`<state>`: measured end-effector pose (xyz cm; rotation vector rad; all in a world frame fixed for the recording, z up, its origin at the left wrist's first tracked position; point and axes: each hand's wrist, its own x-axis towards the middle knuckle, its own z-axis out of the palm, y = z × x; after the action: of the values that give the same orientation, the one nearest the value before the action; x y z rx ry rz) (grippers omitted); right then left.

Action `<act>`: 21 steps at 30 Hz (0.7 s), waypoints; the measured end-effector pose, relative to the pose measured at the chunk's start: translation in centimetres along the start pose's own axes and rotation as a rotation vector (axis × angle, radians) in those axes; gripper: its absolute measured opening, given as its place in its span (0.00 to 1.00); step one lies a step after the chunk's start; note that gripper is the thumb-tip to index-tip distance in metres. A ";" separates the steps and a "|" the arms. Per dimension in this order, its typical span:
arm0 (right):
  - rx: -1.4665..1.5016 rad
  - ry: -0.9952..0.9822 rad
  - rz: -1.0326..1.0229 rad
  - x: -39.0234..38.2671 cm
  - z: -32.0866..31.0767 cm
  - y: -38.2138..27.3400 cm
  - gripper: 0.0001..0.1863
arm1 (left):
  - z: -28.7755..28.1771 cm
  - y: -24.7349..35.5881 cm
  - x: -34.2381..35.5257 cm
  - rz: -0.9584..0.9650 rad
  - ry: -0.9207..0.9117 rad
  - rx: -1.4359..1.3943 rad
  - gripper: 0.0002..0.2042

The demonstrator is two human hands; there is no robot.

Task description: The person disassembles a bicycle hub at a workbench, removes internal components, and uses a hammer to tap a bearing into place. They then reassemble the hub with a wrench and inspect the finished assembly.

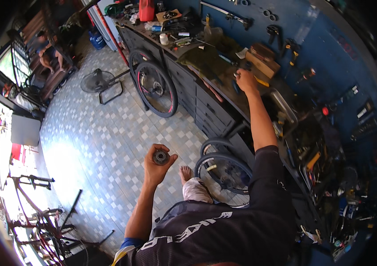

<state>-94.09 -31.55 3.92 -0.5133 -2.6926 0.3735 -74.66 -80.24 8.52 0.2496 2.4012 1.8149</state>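
My left hand is held up over the tiled floor, its fingers curled around a round, dark metal bicycle hub part with a hole through its middle. My right arm stretches out over the workbench. There my right hand has its fingers closed at the bench top; whatever is between them is too small to make out. Just beside those fingers lies a tool with a blue handle. A brown cardboard box and a yellow-handled tool are close to the right hand.
Bicycle wheels lean on the bench drawers, with more wheels near my leg. A black fan stands on the floor. Tools hang on the blue wall. Bike frames are at lower left. Another person sits on the stairs.
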 end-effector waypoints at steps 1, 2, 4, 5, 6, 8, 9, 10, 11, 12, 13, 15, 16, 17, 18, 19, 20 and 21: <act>-0.020 -0.020 0.071 2.3 1.5 0.8 0.12 | -0.3 0.5 2.2 0.041 0.000 0.068 0.17; -0.091 -0.054 0.089 4.6 2.5 2.1 0.12 | -0.7 0.5 4.2 0.020 -0.029 0.083 0.17; -0.186 -0.134 0.124 8.2 4.8 3.8 0.14 | -2.2 0.2 7.6 -0.045 -0.068 0.109 0.18; -0.242 -0.115 0.113 9.7 5.4 6.4 0.11 | -2.4 -0.4 9.6 -0.056 -0.083 0.090 0.19; -0.316 -0.203 0.125 10.9 6.1 5.7 0.11 | -3.1 -1.2 10.7 -0.091 -0.063 0.091 0.19; -0.466 -0.311 0.100 12.7 6.7 4.5 0.12 | -4.3 -2.2 12.7 -0.139 -0.040 0.120 0.19; -0.547 -0.323 0.069 13.5 6.7 4.6 0.12 | -4.5 -2.6 13.7 -0.146 -0.044 0.117 0.19; -0.547 -0.364 0.088 14.0 6.9 4.6 0.12 | -4.8 -2.9 14.5 -0.153 -0.047 0.115 0.19; -0.549 -0.379 0.072 13.8 7.3 4.4 0.13 | -5.1 -3.1 15.0 -0.163 -0.049 0.114 0.19; -0.550 -0.386 0.056 13.7 7.4 4.3 0.14 | -5.3 -2.9 15.7 -0.176 -0.065 0.123 0.19; -0.556 -0.385 0.045 14.0 7.5 5.3 0.15 | -5.5 -2.6 16.8 -0.180 -0.085 0.127 0.19; -0.602 -0.325 0.027 14.0 8.3 7.2 0.23 | -5.6 -2.0 18.6 -0.159 -0.113 0.127 0.19; -0.586 -0.245 0.044 14.1 8.9 7.8 0.24 | -5.6 -1.7 19.4 -0.133 -0.111 0.121 0.19; -0.579 -0.163 0.069 13.7 9.2 9.2 0.25 | -5.5 -1.6 20.2 -0.103 -0.119 0.108 0.19; -0.364 -0.028 0.131 13.9 8.0 13.1 0.24 | -4.8 -1.8 21.7 0.013 -0.144 0.029 0.17; -0.280 0.032 0.023 14.1 8.4 9.6 0.19 | -5.2 -2.0 21.8 0.057 -0.126 0.075 0.18; -0.050 0.228 -0.202 13.6 7.3 8.5 0.15 | -5.3 -1.1 22.4 0.075 -0.166 0.088 0.18; 0.168 0.248 -0.336 13.2 6.3 3.0 0.12 | -5.7 -0.6 22.2 0.087 -0.144 0.110 0.18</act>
<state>-107.16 -24.78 1.37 -0.0498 -2.4204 0.4058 -97.49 -81.24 9.56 0.4852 2.4273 1.6379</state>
